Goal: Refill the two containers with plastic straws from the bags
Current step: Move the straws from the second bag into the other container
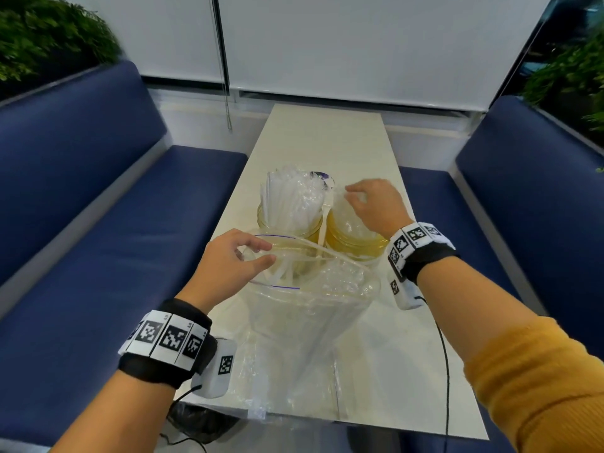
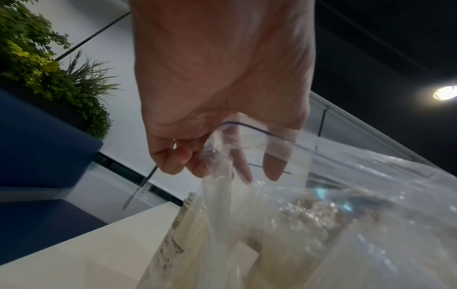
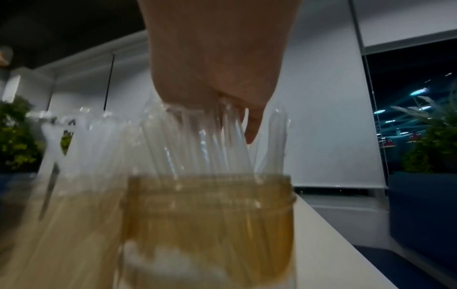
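Note:
Two yellowish clear jars stand side by side mid-table. The left jar [image 1: 289, 223] [image 3: 61, 215] is packed with upright clear straws [image 1: 291, 194]. My right hand [image 1: 356, 197] [image 3: 222, 109] is over the right jar [image 1: 354, 240] [image 3: 210, 211], with its fingers curled round the tops of a bundle of straws [image 3: 197, 142] standing in it. In front of the jars, my left hand [image 1: 261, 254] [image 2: 222, 162] pinches the open mouth of a clear zip bag [image 1: 310, 322] [image 2: 358, 195]. The bag holds a few straws [image 1: 287, 269] near its mouth.
The narrow white table [image 1: 327, 135] runs away from me between two blue benches [image 1: 98, 207] [image 1: 523, 191]. A blind cord [image 1: 227, 103] hangs at the far end. Crumpled clear plastic [image 1: 294, 393] lies toward the near edge. Plants [image 1: 42, 37] sit behind the benches.

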